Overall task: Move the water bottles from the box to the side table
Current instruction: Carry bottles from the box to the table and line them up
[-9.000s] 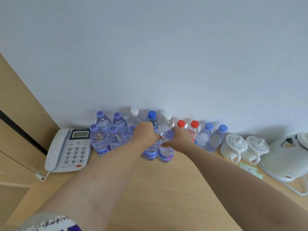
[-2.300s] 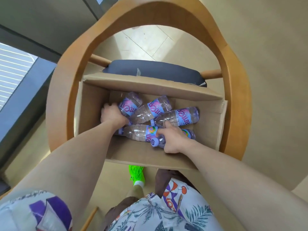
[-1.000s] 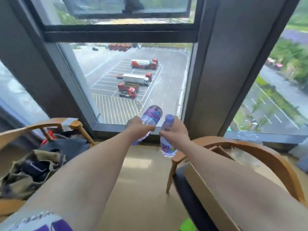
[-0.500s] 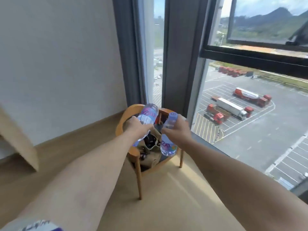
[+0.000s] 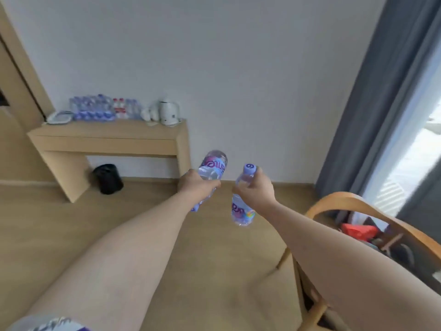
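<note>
**Two bottles in hands, side table ahead**

Head view: gripping one bottle (image 5: 213,168) upside down in left hand (image 5: 196,185), fingers wrapping its body. Pinching other bottle (image 5: 243,212) by neck in right hand (image 5: 255,189), cap up. Both hanging mid-air, well apart from side table (image 5: 112,137) carrying bottle cluster (image 5: 91,111), kettle (image 5: 168,112), phone (image 5: 58,117).

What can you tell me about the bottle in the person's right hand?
The bottle in the right hand is small, of clear plastic, with a lilac screw cap on top bearing a dark mark, and a purple label with pink lettering low on its body. It hangs roughly upright in the air above the wooden floor, cap up. The right hand grips its neck and shoulder, fingers curled round it. Nothing else touches it; the other bottle is apart, to its left.
</note>
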A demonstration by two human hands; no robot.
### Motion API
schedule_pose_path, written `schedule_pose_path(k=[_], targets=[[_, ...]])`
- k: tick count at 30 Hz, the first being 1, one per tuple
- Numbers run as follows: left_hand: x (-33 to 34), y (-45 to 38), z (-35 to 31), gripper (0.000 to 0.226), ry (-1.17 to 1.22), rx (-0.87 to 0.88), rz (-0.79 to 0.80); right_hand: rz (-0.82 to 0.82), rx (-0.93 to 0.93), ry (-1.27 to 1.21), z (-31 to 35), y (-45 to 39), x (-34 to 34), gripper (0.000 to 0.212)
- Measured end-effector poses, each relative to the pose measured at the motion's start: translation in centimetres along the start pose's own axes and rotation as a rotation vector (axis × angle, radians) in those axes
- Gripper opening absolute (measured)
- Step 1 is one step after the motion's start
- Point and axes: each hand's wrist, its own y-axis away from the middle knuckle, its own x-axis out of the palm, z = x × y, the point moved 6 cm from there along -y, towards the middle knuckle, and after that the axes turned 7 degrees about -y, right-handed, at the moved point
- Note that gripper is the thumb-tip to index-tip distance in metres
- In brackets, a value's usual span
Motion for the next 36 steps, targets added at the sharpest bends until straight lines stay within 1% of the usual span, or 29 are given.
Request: schedule_pose_path(k=[3, 5, 9, 13, 16, 18, 22, 26, 28, 32, 34, 36], targets=[[-4.7, -5.2, 1.1, 0.048, 0.055, -0.090, -0.064, 0.113, -0.041, -0.031, 2.5, -5.8, 6.3, 0.041], [-7.9, -8.3, 1.8, 0.052, 0.061, -0.121, -0.133, 0.174, -0.063, -0.057, 4.1, -9.2, 10.2, 0.039], [-13.2, -13.0, 3.8, 0.056, 0.047, -0.175, -0.219, 0.266, -0.098, -0.067, 6.8, -14.3, 17.9, 0.034], [-17.9, -17.4, 7.2, 0.049, 0.078, -0.247, -0.309, 0.385, -0.100, -0.091, 8.7, -18.0, 25.7, 0.045], [-21.0, -21.4, 9.8, 0.043, 0.068, -0.282, -0.362, 0.442, -0.112, -0.090, 9.8, -20.8, 31.2, 0.044], [-23.1, -24.5, 11.4, 0.042, 0.069, -0.282, -0.389, 0.451, -0.123, -0.083, 10.5, -22.9, 34.8, 0.040], [-27.5, -32.1, 13.9, 0.039, 0.057, -0.274, -0.413, 0.459, -0.121, -0.088, 12.2, -28.0, 42.4, 0.040], [-32.6, -40.2, 15.3, 0.037, 0.023, -0.275, -0.391, 0.445, -0.101, -0.062, 14.8, -33.5, 49.4, 0.041], [-35.3, -44.4, 15.4, 0.042, 0.002, -0.256, -0.371, 0.431, -0.081, -0.057, 16.3, -36.1, 52.4, 0.043], [-39.8, -51.8, 15.6, 0.061, 0.016, -0.239, -0.360, 0.401, -0.067, -0.038, 18.8, -40.9, 57.4, 0.047], [-41.4, -55.1, 16.1, 0.062, 0.015, -0.243, -0.356, 0.394, -0.053, -0.027, 19.5, -43.2, 59.8, 0.047], [-42.6, -58.1, 17.0, 0.058, -0.006, -0.250, -0.344, 0.386, -0.036, -0.016, 19.9, -45.4, 62.2, 0.047]])
